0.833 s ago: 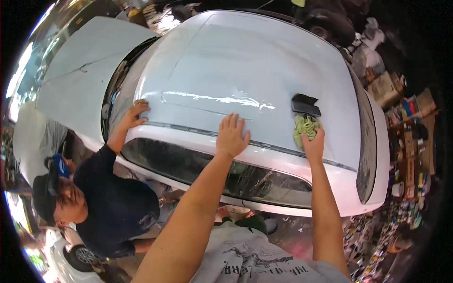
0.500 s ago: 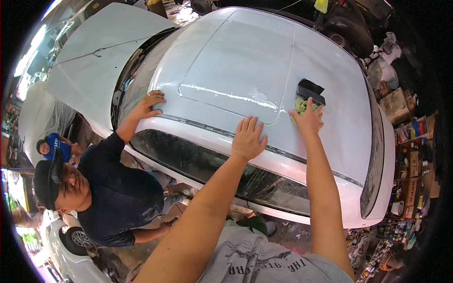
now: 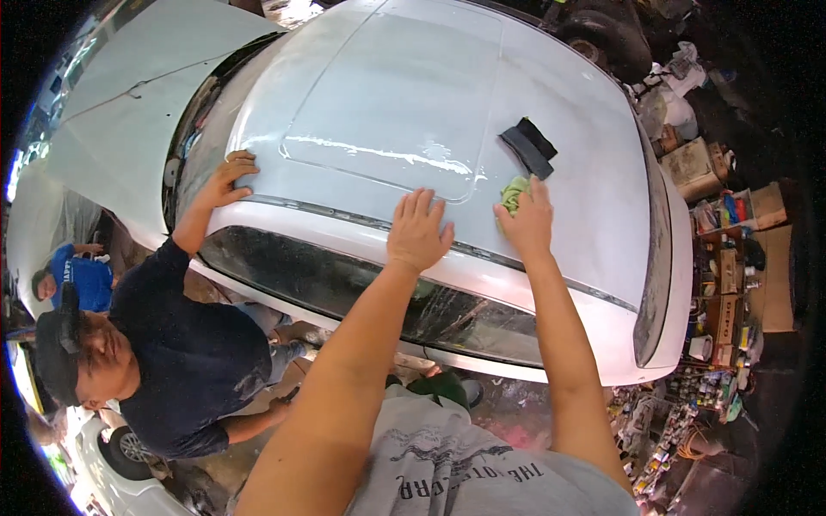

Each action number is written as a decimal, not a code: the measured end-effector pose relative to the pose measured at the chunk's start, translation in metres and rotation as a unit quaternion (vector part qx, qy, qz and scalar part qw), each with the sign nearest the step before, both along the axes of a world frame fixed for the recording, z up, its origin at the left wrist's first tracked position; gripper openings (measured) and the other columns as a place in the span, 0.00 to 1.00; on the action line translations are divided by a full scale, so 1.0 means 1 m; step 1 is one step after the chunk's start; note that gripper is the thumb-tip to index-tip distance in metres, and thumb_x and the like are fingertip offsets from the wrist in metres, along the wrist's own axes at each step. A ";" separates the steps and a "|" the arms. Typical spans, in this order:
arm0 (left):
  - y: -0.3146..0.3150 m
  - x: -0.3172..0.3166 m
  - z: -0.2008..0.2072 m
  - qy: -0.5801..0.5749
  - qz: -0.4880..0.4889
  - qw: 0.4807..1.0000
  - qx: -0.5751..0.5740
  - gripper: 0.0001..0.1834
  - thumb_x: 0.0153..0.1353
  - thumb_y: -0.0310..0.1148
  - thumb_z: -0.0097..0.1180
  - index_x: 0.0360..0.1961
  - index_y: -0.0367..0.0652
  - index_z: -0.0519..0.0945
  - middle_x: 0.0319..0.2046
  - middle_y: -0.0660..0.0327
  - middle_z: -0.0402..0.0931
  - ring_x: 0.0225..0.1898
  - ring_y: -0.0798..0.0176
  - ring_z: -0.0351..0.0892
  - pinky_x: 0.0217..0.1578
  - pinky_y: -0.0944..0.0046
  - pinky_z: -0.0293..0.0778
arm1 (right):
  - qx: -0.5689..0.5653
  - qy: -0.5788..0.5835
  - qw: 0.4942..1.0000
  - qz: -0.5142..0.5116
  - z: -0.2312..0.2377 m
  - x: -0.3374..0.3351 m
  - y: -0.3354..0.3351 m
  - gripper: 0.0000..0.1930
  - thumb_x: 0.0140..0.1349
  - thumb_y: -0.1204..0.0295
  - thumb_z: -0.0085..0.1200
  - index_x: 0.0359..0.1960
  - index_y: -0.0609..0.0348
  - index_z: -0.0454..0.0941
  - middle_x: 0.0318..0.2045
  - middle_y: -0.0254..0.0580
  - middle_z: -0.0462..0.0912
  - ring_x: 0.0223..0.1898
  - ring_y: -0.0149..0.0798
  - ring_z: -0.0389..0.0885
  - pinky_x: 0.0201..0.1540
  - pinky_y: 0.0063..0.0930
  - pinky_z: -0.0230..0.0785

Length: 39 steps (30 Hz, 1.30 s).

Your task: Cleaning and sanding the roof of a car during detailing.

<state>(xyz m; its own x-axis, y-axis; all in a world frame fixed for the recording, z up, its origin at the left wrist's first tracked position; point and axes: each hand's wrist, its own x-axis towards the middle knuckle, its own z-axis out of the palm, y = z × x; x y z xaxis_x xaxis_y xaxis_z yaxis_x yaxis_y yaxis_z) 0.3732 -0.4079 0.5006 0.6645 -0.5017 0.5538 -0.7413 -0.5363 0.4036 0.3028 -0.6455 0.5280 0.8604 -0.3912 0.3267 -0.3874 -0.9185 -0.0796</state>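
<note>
A pale grey-white car roof [image 3: 576, 232] spreads before me, with a wet, shiny streak across its panel outline. My right hand [image 3: 527, 219] is closed on a crumpled green cloth [image 3: 514, 194] pressed against the roof. Just beyond its fingertips lies a dark, folded piece [image 3: 527, 155], like sandpaper or a flat pad; I cannot tell which. My left hand [image 3: 419, 230] rests flat and empty, fingers stretched, over the dark trim strip [image 3: 344, 217] along the roof's near edge.
At my left a person [image 3: 189, 344] in a dark shirt and cap rests a hand [image 3: 231, 179] on the roof. Farther left is someone in blue [image 3: 82, 277]. Cardboard boxes [image 3: 688, 172] and cluttered shelves stand on the right. A white car [image 3: 120, 473] is at lower left.
The whole view has shifted, so the car sits farther left. My right hand has drawn the green cloth slightly toward me, away from the dark piece. My left hand stays at the roof edge.
</note>
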 end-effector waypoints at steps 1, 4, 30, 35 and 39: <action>-0.004 -0.002 0.001 0.003 -0.007 1.000 -0.006 0.24 0.60 0.42 0.62 0.53 0.39 0.80 0.60 0.47 0.72 0.66 0.41 0.67 0.67 0.41 0.63 | 0.055 -0.016 0.997 0.055 -0.005 -0.003 -0.012 0.27 0.59 0.50 0.64 0.48 0.61 0.82 0.65 0.58 0.75 0.70 0.60 0.67 0.71 0.60 0.58; 0.006 0.002 -0.002 -0.001 -0.001 1.000 0.005 0.23 0.60 0.42 0.63 0.53 0.39 0.80 0.60 0.47 0.72 0.66 0.41 0.67 0.67 0.41 0.62 | 0.146 0.071 0.986 0.037 0.016 0.001 0.011 0.24 0.60 0.55 0.62 0.47 0.63 0.81 0.67 0.61 0.73 0.69 0.59 0.69 0.68 0.52 0.64; 0.001 0.001 -0.002 -0.040 0.009 0.999 0.003 0.20 0.59 0.41 0.63 0.49 0.40 0.80 0.59 0.49 0.73 0.65 0.43 0.69 0.65 0.44 0.65 | 0.518 -0.136 0.844 -0.015 0.090 -0.024 0.024 0.09 0.61 0.69 0.57 0.38 0.60 0.82 0.26 0.34 0.79 0.27 0.26 0.74 0.31 0.24 0.67; -0.001 0.000 -0.002 -0.045 0.006 0.999 -0.022 0.20 0.59 0.40 0.64 0.50 0.41 0.79 0.59 0.50 0.73 0.64 0.43 0.69 0.64 0.45 0.66 | 0.465 -0.133 0.875 -0.002 0.078 -0.016 0.034 0.11 0.60 0.65 0.59 0.36 0.61 0.81 0.23 0.38 0.80 0.28 0.31 0.76 0.34 0.30 0.70; 0.001 0.000 -0.003 -0.046 0.012 0.999 -0.013 0.21 0.59 0.40 0.64 0.50 0.41 0.79 0.59 0.50 0.73 0.64 0.44 0.69 0.64 0.44 0.66 | 0.436 -0.106 0.893 -0.029 0.085 -0.022 0.031 0.14 0.60 0.62 0.60 0.37 0.61 0.82 0.25 0.44 0.82 0.29 0.39 0.80 0.37 0.35 0.72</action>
<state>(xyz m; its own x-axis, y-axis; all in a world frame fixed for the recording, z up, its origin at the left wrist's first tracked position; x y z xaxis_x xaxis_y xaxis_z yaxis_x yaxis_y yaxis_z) 0.3737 -0.4068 0.4979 0.6221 -0.4708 0.6255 -0.7625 -0.5456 0.3476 0.2808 -0.6147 0.6128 0.7854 -0.6183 0.0306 -0.3229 -0.4514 -0.8319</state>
